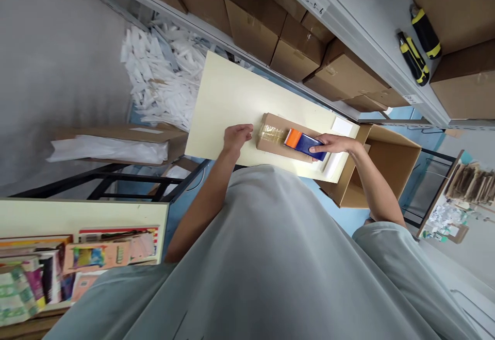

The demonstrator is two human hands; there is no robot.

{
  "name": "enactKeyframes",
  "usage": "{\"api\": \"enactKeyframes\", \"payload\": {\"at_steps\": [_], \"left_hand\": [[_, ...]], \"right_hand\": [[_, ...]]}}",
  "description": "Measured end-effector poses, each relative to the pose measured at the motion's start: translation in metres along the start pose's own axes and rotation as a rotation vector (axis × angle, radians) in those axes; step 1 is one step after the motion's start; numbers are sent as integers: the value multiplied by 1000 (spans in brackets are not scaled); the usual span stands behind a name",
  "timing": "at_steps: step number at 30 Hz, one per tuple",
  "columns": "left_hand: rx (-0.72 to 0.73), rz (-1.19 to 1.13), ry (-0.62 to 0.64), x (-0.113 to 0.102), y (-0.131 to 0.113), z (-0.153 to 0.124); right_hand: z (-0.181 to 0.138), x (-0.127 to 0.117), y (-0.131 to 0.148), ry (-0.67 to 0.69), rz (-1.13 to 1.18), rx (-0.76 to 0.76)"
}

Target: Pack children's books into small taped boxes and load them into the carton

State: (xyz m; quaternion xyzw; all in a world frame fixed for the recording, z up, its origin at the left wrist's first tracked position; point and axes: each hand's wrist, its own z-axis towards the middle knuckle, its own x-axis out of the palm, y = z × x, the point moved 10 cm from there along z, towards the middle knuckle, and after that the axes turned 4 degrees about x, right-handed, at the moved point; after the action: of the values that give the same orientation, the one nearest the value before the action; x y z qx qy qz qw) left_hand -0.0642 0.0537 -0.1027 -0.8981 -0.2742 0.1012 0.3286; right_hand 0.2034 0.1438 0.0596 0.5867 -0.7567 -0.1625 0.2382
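A long brown cardboard box (pixel 288 126) lies on the cream tabletop (pixel 228 95), with shiny tape over its left end. My right hand (pixel 328 144) grips a tape dispenser (pixel 307 144) by its blue body. The dispenser's orange toothed head points left and lies over the top of the box. Just left of the box's taped end is my left hand (pixel 236 136), fingers curled in and apart from the box. I see nothing in those fingers.
An open carton (pixel 386 159) stands at the table's right end. Above runs a shelf of brown boxes (pixel 297 51), with two black and yellow cutters (pixel 419 46) higher up. Heaped white paper strips (pixel 162 71) lie behind left. Books and packets (pixel 96 255) cover another table at lower left.
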Motion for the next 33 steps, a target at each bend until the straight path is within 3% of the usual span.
{"api": "enactKeyframes", "payload": {"at_steps": [4,9,12,16,21,26,30,33], "left_hand": [[47,89,57,20,6,1],[368,326,-66,-3,-29,-13],[478,303,9,4,-43,-31],[454,287,18,19,-38,-39],[427,231,-70,17,-31,-32],[411,245,-115,17,-31,-31],[424,293,-189,17,-32,-33],[427,341,-206,18,-33,-33]], "right_hand": [[2,-1,0,2,18,-16],[4,-2,1,-2,-28,-90],[8,-5,-4,-15,-33,-123],[13,-2,-6,4,-57,-180],[13,5,-6,35,-74,-233],[6,6,-9,-71,-135,-239],[-20,8,-35,-77,-173,-158],[-62,-2,-69,-66,-118,-101]]}}
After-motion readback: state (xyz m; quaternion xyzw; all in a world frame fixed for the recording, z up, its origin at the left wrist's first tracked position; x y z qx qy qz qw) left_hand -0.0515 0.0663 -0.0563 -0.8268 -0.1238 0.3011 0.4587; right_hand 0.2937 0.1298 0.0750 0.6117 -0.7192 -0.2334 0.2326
